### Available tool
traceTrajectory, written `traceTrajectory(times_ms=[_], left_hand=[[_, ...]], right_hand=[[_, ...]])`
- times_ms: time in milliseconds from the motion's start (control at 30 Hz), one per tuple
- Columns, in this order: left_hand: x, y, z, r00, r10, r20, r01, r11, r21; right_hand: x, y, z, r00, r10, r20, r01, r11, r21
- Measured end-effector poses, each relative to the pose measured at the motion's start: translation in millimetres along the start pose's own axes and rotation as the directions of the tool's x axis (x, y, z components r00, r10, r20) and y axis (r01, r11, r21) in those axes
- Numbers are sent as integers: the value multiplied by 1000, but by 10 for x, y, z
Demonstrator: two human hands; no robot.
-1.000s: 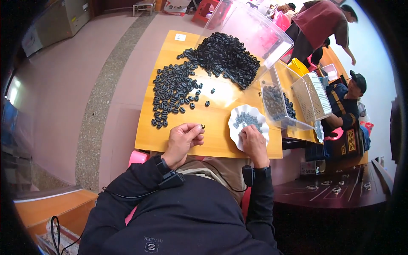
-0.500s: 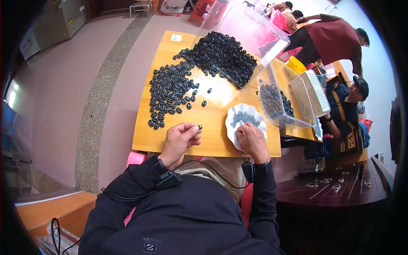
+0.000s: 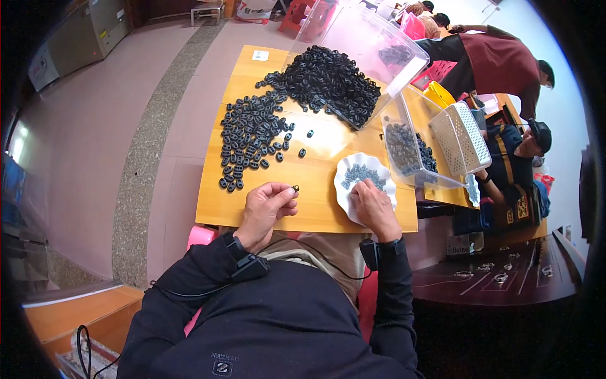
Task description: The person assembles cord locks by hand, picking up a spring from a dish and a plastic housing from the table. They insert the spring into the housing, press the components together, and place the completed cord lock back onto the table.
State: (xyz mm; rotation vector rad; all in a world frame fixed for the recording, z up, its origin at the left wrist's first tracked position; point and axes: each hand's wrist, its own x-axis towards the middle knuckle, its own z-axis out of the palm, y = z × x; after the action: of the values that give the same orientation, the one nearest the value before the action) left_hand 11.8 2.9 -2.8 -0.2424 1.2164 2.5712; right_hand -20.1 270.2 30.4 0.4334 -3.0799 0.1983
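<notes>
Wooden table (image 3: 315,151), black parts (image 3: 252,136), white dish (image 3: 344,189)

Pretty bright feed on my end. There's a hot glare patch on the wooden table (image 3: 315,170) near the middle, and the far right blows out pale. Fisheye bends the table edges hard, with black vignette in every corner. The centre is sharp enough; things get soft and smeared toward the rim.

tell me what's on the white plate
A small heap of dark bits lies on the white plate. The right hand covers its near side, hiding anything there.
</notes>
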Motion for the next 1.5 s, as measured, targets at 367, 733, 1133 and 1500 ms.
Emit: traceTrajectory(times_ms=[367,733,1133,1500], left_hand=[[16,-15,-18,1000,-8,4,8,998,-56],[11,-12,-18,1000,-10,-11,9,998,-58],[-16,4,-5,1000,-5,-7,5,1000,-28],[-15,11,51,999,-19,33,18,1000,25]], right_hand=[[-23,-17,23,998,-15,-65,13,999,-33],[-2,-26,-95,996,-66,-53,68,997,43],[-34,-5,-71,996,-42,-83,51,994,102],[-89,88,-46,944,-52,-325,149,948,282]])
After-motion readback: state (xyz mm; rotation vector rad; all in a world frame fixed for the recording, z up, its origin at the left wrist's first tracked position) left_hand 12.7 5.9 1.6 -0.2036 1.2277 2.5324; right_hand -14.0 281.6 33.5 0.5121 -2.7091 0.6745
